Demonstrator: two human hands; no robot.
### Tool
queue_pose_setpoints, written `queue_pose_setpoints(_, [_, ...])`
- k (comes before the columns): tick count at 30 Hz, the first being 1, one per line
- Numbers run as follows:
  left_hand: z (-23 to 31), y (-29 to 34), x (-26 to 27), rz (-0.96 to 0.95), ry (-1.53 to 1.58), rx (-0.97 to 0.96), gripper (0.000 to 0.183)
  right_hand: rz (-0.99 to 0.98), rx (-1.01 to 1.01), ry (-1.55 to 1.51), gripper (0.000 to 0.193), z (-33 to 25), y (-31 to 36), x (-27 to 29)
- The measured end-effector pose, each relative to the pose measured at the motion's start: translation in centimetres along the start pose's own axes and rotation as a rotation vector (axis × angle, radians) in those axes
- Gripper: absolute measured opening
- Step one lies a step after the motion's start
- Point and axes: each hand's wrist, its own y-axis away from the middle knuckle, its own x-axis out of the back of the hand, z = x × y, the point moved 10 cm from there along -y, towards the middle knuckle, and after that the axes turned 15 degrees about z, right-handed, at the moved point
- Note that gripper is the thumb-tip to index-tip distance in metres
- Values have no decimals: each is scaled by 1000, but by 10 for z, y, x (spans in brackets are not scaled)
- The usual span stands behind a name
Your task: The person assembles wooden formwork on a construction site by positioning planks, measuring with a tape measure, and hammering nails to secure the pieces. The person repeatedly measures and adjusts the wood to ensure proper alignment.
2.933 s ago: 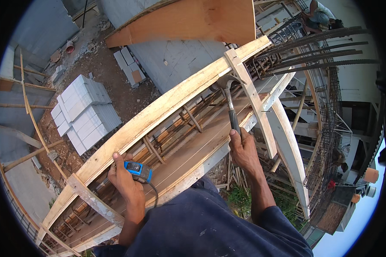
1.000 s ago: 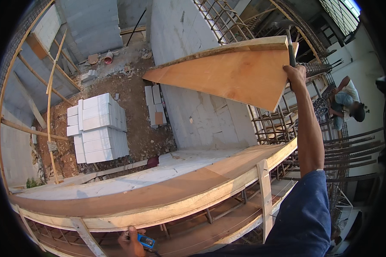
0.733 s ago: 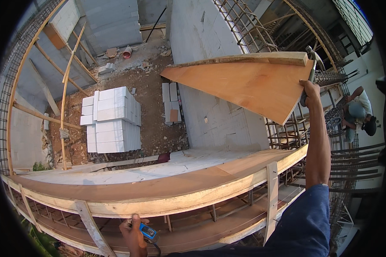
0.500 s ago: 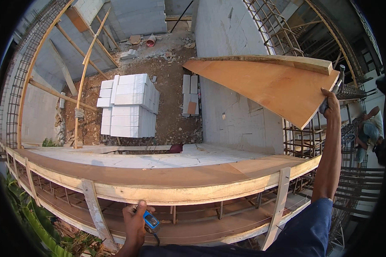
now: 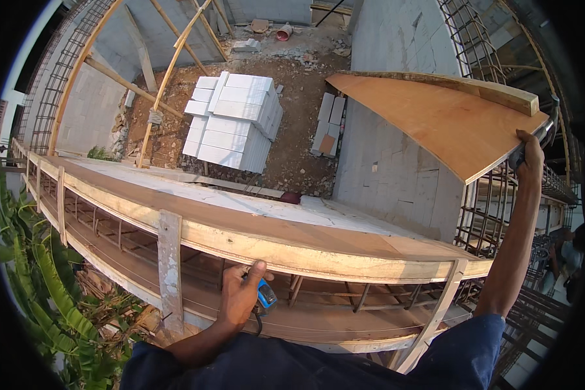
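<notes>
Out to the right, my right hand (image 5: 532, 153) is closed around the near corner of a long tapering plywood panel (image 5: 435, 123). A timber batten (image 5: 487, 90) runs along the panel's far edge. The same hand also grips a hammer (image 5: 550, 123), partly hidden by my fingers and the panel's end. My left hand (image 5: 239, 296) is closed at the front face of a wooden formwork beam (image 5: 292, 255), thumb up against its lower edge. A small blue and black tape measure (image 5: 266, 294) shows beside the thumb, in that hand, a dark strap hanging below it.
Uprights (image 5: 170, 266) brace the formwork, with steel bars (image 5: 364, 296) inside. Below lie a stack of white blocks (image 5: 234, 120) and rubble. Rebar cages (image 5: 487, 214) stand at the right, leafy plants (image 5: 58, 299) at lower left. Another person (image 5: 569, 260) is at far right.
The view has swung left, so the scene sits further right and tilted. Both hands keep their holds; the panel stays raised over the right side.
</notes>
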Motion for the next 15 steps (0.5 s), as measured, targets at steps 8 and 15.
queue_pose_setpoints(8, [3, -4, 5, -69, -82, -53, 54, -116, -36, -74, 41, 19, 5, -59])
queue_pose_setpoints(15, [29, 17, -12, -401, -248, -186, 49, -148, -178, -248, 44, 39, 65, -99])
